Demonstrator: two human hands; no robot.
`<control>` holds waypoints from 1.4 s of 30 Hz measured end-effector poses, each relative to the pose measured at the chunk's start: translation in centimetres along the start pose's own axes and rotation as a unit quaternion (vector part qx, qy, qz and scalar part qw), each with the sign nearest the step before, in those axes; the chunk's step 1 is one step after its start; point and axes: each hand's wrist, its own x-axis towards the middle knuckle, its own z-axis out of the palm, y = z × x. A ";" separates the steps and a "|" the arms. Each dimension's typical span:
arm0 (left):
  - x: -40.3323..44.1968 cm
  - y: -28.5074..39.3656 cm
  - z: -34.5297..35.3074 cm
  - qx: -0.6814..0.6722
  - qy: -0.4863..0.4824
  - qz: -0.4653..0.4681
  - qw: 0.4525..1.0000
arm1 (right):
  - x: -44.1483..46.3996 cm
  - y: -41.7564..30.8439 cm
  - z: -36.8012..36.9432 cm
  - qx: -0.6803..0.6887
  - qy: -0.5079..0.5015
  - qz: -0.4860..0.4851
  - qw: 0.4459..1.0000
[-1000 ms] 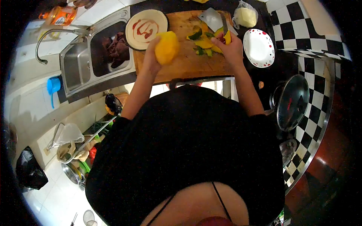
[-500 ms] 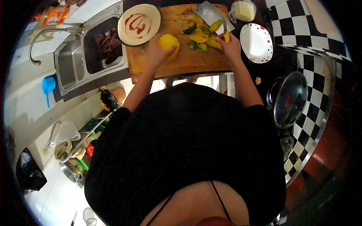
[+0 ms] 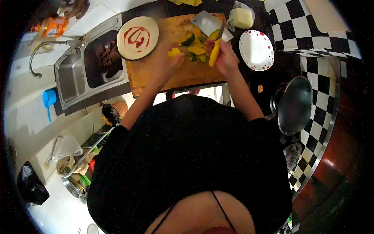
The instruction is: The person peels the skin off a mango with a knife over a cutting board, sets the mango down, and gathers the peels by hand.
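Observation:
My left hand [image 3: 167,65] is wrapped round a yellow peeled fruit [image 3: 174,52] above the left half of the wooden board [image 3: 187,76]; motion blurs the hand. My right hand [image 3: 226,58] grips a knife [image 3: 221,31] whose blade points up and away. A long yellow piece [image 3: 214,53] lies along the fingers of that hand. Between the hands, green and yellow peels [image 3: 196,48] are scattered on the board. Behind them rests a wide metal cleaver blade [image 3: 206,23].
A cream plate with red streaks [image 3: 138,38] overlaps the board's left edge, beside the sink [image 3: 72,74] holding dark pieces. At the right are a dotted white dish [image 3: 256,50], a bagged pale block [image 3: 242,18] and a lidded pan [image 3: 295,105].
The view has shifted slightly. My left hand has turned over the fruit, hiding more of it. The long yellow piece at my right hand shows more fully and hangs toward me.

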 end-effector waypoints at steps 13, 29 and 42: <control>4.2 2.9 2.1 -0.206 -0.281 -0.101 0.932 | 0.4 1.0 3.2 0.016 0.003 -0.005 1.000; 14.1 -11.0 3.4 0.290 -0.206 -0.051 0.933 | 0.5 -2.6 -7.4 -0.734 0.083 -0.223 0.636; 12.2 -9.3 11.1 0.358 -0.240 0.162 0.888 | 1.9 1.6 -6.7 -0.895 0.016 -0.153 0.418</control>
